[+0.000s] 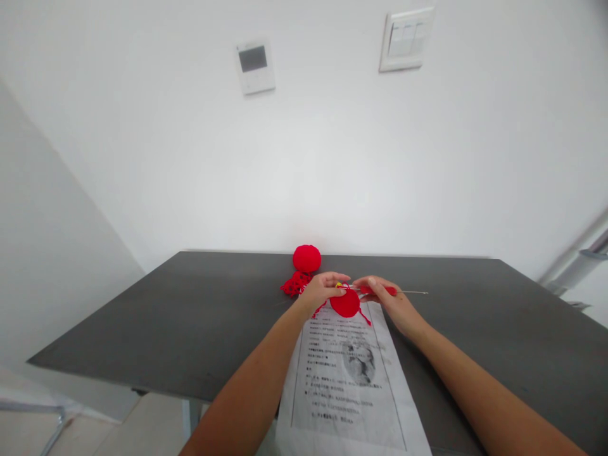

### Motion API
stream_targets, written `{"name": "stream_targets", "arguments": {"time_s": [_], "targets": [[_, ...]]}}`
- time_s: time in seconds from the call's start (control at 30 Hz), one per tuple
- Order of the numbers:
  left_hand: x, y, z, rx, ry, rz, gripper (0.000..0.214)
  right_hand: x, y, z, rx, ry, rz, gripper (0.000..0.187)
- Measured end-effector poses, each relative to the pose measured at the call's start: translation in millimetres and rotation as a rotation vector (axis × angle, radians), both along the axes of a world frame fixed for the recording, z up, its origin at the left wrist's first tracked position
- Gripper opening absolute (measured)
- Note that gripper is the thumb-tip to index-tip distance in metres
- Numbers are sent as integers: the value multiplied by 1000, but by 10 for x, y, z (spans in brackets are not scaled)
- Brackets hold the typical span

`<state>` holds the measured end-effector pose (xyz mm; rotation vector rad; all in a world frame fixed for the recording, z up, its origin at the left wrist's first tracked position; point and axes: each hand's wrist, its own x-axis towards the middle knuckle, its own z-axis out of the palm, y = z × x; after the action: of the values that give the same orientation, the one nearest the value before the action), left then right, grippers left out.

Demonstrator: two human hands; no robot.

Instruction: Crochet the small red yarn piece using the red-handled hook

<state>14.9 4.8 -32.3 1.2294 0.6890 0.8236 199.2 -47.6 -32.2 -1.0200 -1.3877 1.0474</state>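
Note:
My left hand (pixel 325 288) pinches the upper edge of a round red crochet piece (pixel 345 304), which hangs over the top of a printed sheet. A small yellow bit (pixel 339 285) shows at that edge, too small to name for sure. In my right hand (pixel 384 294), closed around its red handle, is a crochet hook (pixel 390 291). One thin metal end sticks out to the right, and the other points to the piece. Strands of red yarn dangle beside the piece. Where hook and stitches meet is partly hidden by my fingers.
Behind my left hand lie a red yarn ball (pixel 306 258) and a loose red tangle of yarn (pixel 295 284). The printed sheet (pixel 351 405) rests on the dark table (pixel 142 316). A white wall (pixel 304 158) stands behind the table's back edge.

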Motion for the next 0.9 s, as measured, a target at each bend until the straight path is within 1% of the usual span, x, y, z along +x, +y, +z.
{"name": "stream_targets", "arguments": {"time_s": [0.17, 0.37, 0.5, 0.67, 0.9], "targets": [[-19, -11, 36, 17, 0, -5, 49, 9, 18, -16, -28, -10, -6, 49], [-17, -23, 48, 8, -25, 1, 48, 34, 28, -20, 6, -113, -7, 39], [-19, -28, 52, -8, -30, -22, 52, 52, 23, -31, 71, -172, -44, 32], [-21, -55, 88, -27, -21, -42, 56, 50, -15, -1, 217, -260, -114, 24], [-37, -69, 139, -41, -27, -60, 59, 26, -29, 10, 333, -276, -146, 24]]}}
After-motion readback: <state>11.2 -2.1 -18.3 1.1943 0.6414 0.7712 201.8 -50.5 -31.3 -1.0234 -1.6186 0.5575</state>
